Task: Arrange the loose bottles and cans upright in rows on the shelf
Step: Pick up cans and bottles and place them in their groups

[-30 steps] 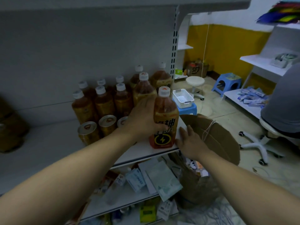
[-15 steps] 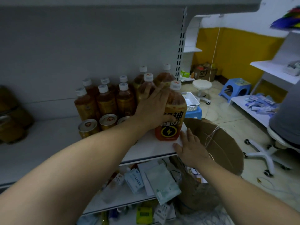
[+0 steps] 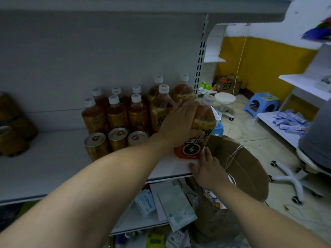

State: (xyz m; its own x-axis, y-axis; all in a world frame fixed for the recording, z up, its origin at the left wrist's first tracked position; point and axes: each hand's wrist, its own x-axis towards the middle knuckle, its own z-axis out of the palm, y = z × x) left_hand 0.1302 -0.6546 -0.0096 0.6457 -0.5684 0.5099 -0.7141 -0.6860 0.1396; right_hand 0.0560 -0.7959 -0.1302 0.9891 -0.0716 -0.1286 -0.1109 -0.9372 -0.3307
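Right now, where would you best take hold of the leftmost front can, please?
I'd take the leftmost can round its side wall from the front left: it stands upright, that side is open, a neighbouring can crowds its right, bottles stand behind.

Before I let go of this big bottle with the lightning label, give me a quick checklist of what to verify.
1. Lightning-label bottle upright, base on the shelf: ok.
2. Left hand holds that bottle: ok.
3. Bottle flush against the neighbouring large bottle: cannot tell, the hand hides the gap.
4. Right hand flat on the shelf edge, holding nothing: ok.
5. Three cans upright in the front row: ok.
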